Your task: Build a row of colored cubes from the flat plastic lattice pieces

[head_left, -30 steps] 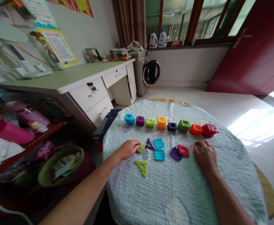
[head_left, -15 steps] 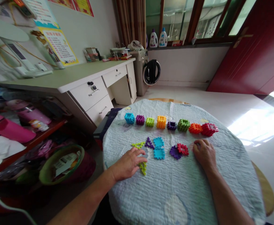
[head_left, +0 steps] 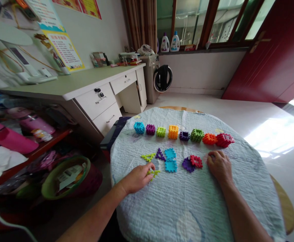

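My left hand (head_left: 139,177) is closed in a pinch on a lime-green triangle piece (head_left: 155,173), low over the cloth. Another lime triangle piece (head_left: 148,157) lies just beyond my fingers, with a purple triangle piece (head_left: 160,154) to its right. Two light-blue square pieces (head_left: 170,165) lie one behind the other. Farther right, a red square piece (head_left: 196,161) overlaps a dark-purple square piece (head_left: 188,165). My right hand (head_left: 219,166) rests on the cloth beside them, fingers curled in, with nothing visible in it.
Across the far part of the cloth-covered round table (head_left: 187,201) runs a row of coloured block cubes, from a blue cube (head_left: 139,127) to a red block stack (head_left: 225,140). At left stand a desk (head_left: 86,79) and a waste bin (head_left: 47,188); a washing machine (head_left: 150,77) is behind.
My left fingers have closed on the near lime triangle piece, which has turned and shifted slightly away from me. My right hand has stayed in place.
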`<state>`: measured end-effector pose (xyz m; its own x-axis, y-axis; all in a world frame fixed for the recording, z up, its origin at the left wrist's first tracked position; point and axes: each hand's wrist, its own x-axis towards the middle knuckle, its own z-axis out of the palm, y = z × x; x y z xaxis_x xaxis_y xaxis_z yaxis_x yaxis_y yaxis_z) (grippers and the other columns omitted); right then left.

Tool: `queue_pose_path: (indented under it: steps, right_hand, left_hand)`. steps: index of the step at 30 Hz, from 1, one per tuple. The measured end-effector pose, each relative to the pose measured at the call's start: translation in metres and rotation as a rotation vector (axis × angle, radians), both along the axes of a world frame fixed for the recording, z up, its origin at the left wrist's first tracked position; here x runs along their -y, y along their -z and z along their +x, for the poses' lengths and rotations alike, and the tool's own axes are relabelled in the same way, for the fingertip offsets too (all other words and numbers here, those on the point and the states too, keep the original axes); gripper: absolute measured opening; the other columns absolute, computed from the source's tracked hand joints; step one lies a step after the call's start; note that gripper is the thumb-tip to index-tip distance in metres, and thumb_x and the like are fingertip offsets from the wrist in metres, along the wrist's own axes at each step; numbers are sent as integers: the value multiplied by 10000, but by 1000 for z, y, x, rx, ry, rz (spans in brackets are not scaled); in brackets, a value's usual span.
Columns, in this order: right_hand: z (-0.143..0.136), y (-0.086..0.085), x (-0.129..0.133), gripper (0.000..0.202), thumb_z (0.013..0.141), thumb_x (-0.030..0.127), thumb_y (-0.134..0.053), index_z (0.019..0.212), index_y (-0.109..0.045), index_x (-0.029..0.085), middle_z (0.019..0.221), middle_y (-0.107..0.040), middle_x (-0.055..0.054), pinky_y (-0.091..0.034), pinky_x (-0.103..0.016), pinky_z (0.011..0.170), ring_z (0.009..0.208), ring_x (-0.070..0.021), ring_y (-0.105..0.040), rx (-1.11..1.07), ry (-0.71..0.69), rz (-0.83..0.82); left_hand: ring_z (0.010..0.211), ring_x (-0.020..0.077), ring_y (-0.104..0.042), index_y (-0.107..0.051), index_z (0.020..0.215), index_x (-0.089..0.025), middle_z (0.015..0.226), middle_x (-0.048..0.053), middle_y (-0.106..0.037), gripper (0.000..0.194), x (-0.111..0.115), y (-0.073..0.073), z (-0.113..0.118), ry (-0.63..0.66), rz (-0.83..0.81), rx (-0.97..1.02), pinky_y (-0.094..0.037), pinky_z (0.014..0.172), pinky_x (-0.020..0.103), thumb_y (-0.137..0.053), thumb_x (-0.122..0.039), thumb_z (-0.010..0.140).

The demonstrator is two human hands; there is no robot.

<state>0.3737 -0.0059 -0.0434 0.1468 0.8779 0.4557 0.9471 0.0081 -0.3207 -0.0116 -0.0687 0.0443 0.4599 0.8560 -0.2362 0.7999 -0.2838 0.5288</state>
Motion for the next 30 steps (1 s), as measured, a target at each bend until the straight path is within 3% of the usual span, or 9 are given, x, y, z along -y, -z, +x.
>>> queue_pose_path:
  steps: [4,9,15,21,30]
  right_hand:
    - [-1,-1,0,234,818,319,-475,888,-664,200,971,-646,-90,-414,-387,828,884,-242,-540,0,16,-8]
    - [1,1,-1,225,811,315,-483,882,-663,200,962,-644,-91,-412,-384,823,873,-237,-544,3,2,-9]
    - [1,0,-1,229,815,311,-475,883,-663,198,964,-644,-95,-416,-382,816,881,-241,-548,1,2,-4]
    - [1,1,-1,216,812,313,-486,886,-657,204,966,-639,-90,-412,-380,827,885,-240,-549,4,10,-3]
    - [-1,-1,0,216,817,315,-481,879,-656,204,968,-645,-89,-420,-378,834,894,-242,-554,0,12,-13]
  left_hand:
    - [1141,267,-563,-478,1286,-229,1254,106,-571,452,5,5,-1,-117,223,-200,-447,973,405,-586,-264,849]
    - [1120,295,-531,-546,1235,-223,1205,110,-565,474,7,6,1,-153,320,-286,-433,969,456,-693,-372,809]
    - [1036,270,-555,-644,1065,-204,1070,85,-627,342,-3,7,3,-134,269,-226,-455,919,407,-732,-379,785]
    - [968,220,-602,-678,987,-197,972,54,-661,199,-18,5,-10,-47,141,-128,-474,874,328,-701,-236,794]
    - [909,184,-607,-684,958,-198,904,31,-649,172,-37,-2,-28,1,185,-6,-486,840,287,-667,-192,787]
